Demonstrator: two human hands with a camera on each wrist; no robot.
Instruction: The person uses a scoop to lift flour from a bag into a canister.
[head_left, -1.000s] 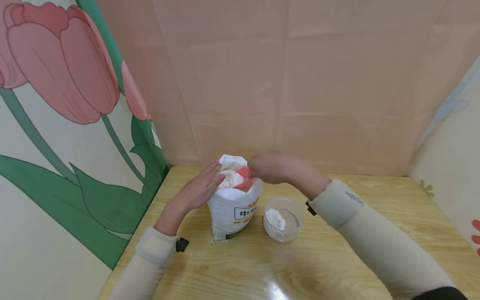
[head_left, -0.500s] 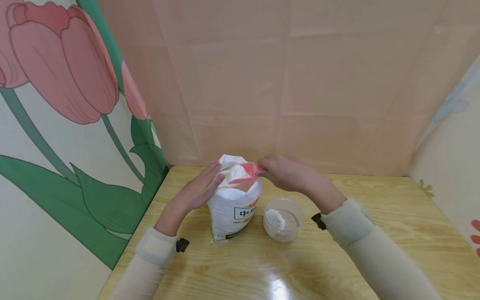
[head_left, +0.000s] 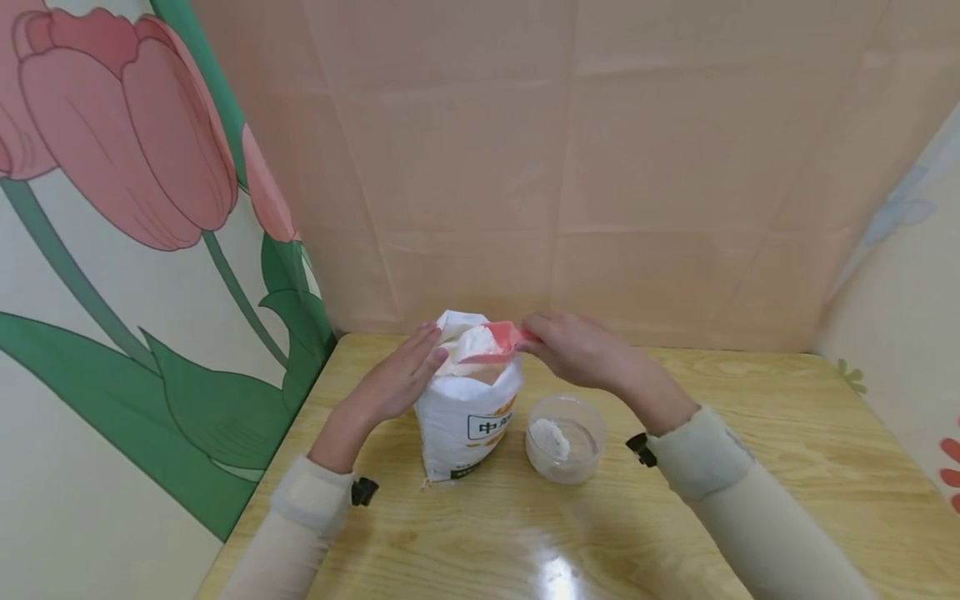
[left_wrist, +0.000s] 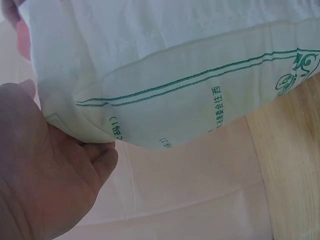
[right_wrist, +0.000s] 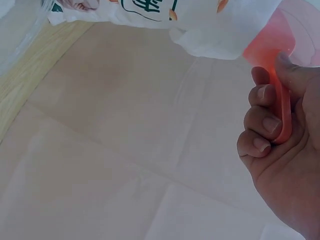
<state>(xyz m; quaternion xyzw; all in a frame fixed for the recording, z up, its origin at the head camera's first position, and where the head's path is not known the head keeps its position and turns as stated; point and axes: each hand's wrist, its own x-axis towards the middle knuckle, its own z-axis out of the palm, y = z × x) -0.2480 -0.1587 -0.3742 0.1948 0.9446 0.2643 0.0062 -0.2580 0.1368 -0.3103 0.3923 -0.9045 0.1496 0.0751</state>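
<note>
A white bag of flour (head_left: 461,425) stands on the table with its mouth open. My left hand (head_left: 397,379) rests against its left side, fingers fairly straight; the left wrist view shows that hand (left_wrist: 55,165) at the bag's edge (left_wrist: 165,85). My right hand (head_left: 573,346) grips the handle of a pink scoop (head_left: 495,343), which sits at the bag's mouth with white flour heaped in it. In the right wrist view the fingers of my right hand (right_wrist: 280,120) curl round the scoop's handle (right_wrist: 283,107).
A clear round bowl (head_left: 566,467) with a small heap of flour (head_left: 550,437) stands just right of the bag. The wooden table (head_left: 450,542) meets a pink-beige sheet (head_left: 600,167) at the back and a tulip-painted wall (head_left: 127,142) on the left.
The right hand has drawn the scoop up and slightly right out of the bag's flour, its load now showing; over the last half second it barely moves. The left hand stays put.
</note>
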